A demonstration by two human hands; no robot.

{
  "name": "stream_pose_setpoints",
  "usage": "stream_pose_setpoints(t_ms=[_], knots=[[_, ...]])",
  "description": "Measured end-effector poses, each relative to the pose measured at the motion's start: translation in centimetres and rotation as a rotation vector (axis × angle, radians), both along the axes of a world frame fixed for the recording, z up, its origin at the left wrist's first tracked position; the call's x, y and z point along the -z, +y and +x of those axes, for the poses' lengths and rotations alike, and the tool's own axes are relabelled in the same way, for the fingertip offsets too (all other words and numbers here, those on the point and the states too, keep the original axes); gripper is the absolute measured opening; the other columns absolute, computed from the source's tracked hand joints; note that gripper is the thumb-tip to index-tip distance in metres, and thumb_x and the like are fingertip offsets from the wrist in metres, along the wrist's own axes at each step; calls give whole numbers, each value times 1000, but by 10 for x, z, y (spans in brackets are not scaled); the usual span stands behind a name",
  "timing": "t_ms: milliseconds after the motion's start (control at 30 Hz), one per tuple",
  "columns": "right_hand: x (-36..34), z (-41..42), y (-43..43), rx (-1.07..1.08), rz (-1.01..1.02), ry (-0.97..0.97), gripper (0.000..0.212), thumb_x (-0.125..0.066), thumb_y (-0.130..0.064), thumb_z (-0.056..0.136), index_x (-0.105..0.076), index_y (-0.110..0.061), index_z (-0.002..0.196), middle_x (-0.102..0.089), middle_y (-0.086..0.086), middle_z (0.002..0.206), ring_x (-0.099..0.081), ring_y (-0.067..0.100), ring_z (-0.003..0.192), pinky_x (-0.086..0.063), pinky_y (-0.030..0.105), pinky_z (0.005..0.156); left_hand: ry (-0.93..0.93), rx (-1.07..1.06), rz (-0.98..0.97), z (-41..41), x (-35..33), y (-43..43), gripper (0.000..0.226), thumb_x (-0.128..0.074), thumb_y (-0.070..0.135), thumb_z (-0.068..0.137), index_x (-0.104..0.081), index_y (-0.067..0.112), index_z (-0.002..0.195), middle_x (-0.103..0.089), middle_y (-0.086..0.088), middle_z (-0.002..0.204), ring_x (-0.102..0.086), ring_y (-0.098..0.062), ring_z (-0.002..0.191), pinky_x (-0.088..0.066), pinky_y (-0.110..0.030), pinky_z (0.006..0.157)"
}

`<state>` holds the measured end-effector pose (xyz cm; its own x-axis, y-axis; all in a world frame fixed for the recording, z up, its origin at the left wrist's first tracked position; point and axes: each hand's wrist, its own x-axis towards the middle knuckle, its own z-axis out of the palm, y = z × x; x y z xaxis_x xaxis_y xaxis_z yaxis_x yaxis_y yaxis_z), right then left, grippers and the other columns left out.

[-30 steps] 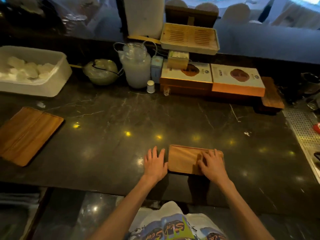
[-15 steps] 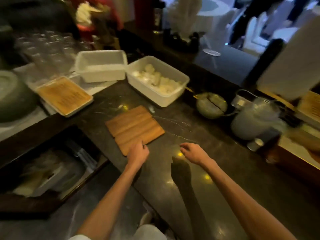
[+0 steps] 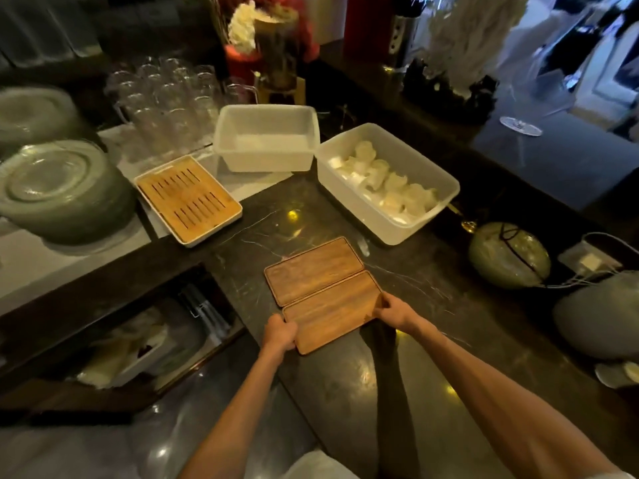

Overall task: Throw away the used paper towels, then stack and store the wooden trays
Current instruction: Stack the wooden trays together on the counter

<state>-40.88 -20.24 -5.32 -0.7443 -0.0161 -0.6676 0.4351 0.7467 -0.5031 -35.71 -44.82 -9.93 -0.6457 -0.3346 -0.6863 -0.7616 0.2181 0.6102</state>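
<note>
Head view: dark marble table (image 3: 345,392) carries everything. At far left, a stack of glass plates (image 3: 58,191) is seen; a white tub of rolled towels (image 3: 387,183) sits at the back right, an empty white tub (image 3: 266,138) just left of it, and a slatted bamboo tray (image 3: 188,200) further left. Two wooden trays lie side by side, long edges touching, near the table's front edge: far tray (image 3: 313,269) untouched, near tray (image 3: 332,311) gripped at both short ends. Left hand (image 3: 278,331) is wrapped on the near tray's left end, fingers curled under the rim. Right hand (image 3: 396,311) is clamped on the right end, thumb on top, fingers (image 3: 380,305) pinched at the corner. Whether the near tray is lifted or flat on the table cannot be told.
</note>
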Motion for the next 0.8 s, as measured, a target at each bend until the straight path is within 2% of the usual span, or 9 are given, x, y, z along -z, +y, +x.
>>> stream_pose_setpoints(t_ms=[67, 133, 233, 333, 400, 500, 600, 700, 800], knots=[[2, 3, 15, 34, 11, -12, 58, -61, -20, 88, -41, -14, 142, -51, 11, 140, -49, 28, 128, -38, 40, 108, 3, -36, 13, 1, 5, 8, 16, -51, 11, 87, -49, 6, 103, -57, -19, 115, -58, -30, 94, -57, -42, 78], [4, 20, 38, 115, 46, -58, 53, -60, -21, 90, -42, -12, 139, -51, 10, 135, -51, 27, 124, -42, 36, 102, -20, 25, -22, 7, 12, 18, 24, -51, 10, 86, -47, 3, 108, -56, -21, 116, -58, -36, 104, -55, -41, 79], [15, 80, 81, 270, 31, -121, 22, -61, -17, 90, -60, -9, 110, -60, 12, 106, -62, 16, 87, -52, 21, 68, -65, 199, -38, 27, 24, 47, 26, -55, 8, 84, -46, 3, 109, -57, -22, 115, -58, -37, 108, -55, -48, 90], [24, 162, 122, 492, -22, -135, 11, -65, -11, 87, -57, -6, 92, -63, 6, 77, -63, 13, 69, -46, 31, 60, -93, 377, 19, 56, 18, 85, 23, -60, 8, 83, -45, 8, 101, -59, -17, 105, -61, -28, 91, -57, -38, 70], [20, 219, 143, 708, -136, -126, 15, -63, -3, 88, -49, -7, 92, -61, 7, 72, -58, 9, 52, -45, 27, 49, -82, 477, 76, 75, 8, 110, 24, -62, 9, 82, -41, 14, 92, -55, -10, 92, -56, -18, 74, -51, -29, 53], [2, 306, 169, 953, -213, -52, 22, -62, -6, 91, -52, -12, 110, -62, 14, 98, -60, 17, 73, -49, 22, 56, -94, 631, 136, 103, -9, 152, 23, -53, 3, 84, -37, 20, 86, -52, -8, 91, -53, -18, 76, -51, -33, 60], [-18, 397, 180, 1210, -242, 98, 24, -60, -4, 92, -56, -11, 115, -63, 11, 97, -62, 23, 82, -52, 21, 61, -124, 789, 182, 134, -24, 198, 20, -46, 0, 90, -41, 19, 90, -55, -9, 99, -57, -23, 91, -54, -40, 73], [-30, 476, 188, 1346, -193, 189, 24, -59, -6, 93, -58, -20, 113, -60, 1, 98, -62, 16, 82, -50, 22, 61, -127, 918, 236, 176, -34, 248, 20, -45, -4, 89, -42, 16, 94, -53, -7, 89, -54, -18, 80, -50, -32, 61], [-26, 535, 215, 1419, -153, 204, 28, -59, -6, 93, -58, -21, 116, -58, 5, 106, -62, 18, 87, -53, 30, 69, -143, 974, 259, 222, -38, 295, 26, -46, -9, 86, -43, 11, 103, -53, -9, 95, -55, -19, 84, -50, -31, 60]])
